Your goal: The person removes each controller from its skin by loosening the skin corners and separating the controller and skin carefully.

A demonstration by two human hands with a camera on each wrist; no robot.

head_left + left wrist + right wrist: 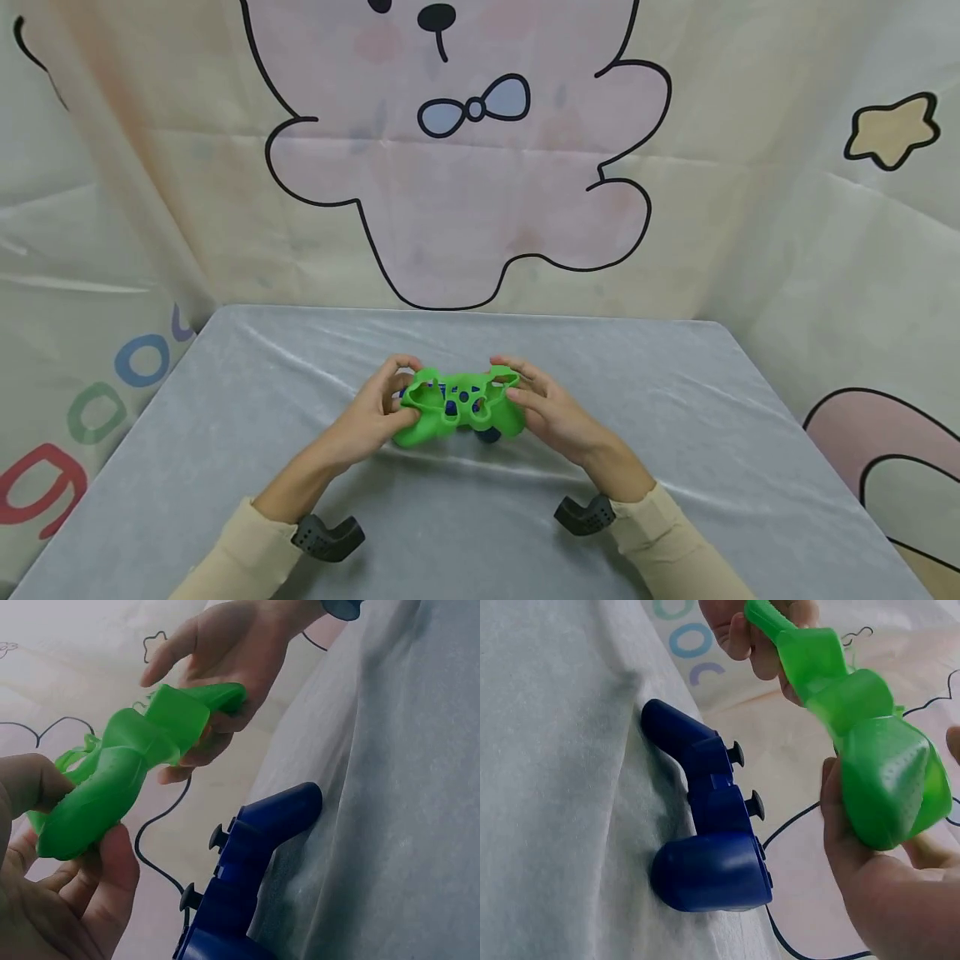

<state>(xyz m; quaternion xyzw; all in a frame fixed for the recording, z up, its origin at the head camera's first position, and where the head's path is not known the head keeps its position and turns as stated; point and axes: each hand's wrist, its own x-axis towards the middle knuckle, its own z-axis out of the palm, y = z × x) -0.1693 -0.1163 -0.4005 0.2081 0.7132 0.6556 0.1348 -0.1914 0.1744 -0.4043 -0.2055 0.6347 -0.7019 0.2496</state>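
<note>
Both hands hold a hollow green silicone controller cover (435,423), raised over the table with its cut-outs showing in the head view. My left hand (372,419) pinches its left grip, thumb on the near side and fingers curled behind. On the other side, my right hand (561,419) holds the right grip between thumb and fingers. Below the cover a dark blue game controller (709,870) lies on the table, its two black thumbsticks visible in both wrist views. From the head, only bits of the controller show through and under the cover.
A grey-blue cloth covers the table (465,533). Behind it hangs a printed fabric backdrop (465,192) with a cartoon bear, and more fabric closes off both sides. Dark wrist mounts (328,540) sit at both sleeve cuffs.
</note>
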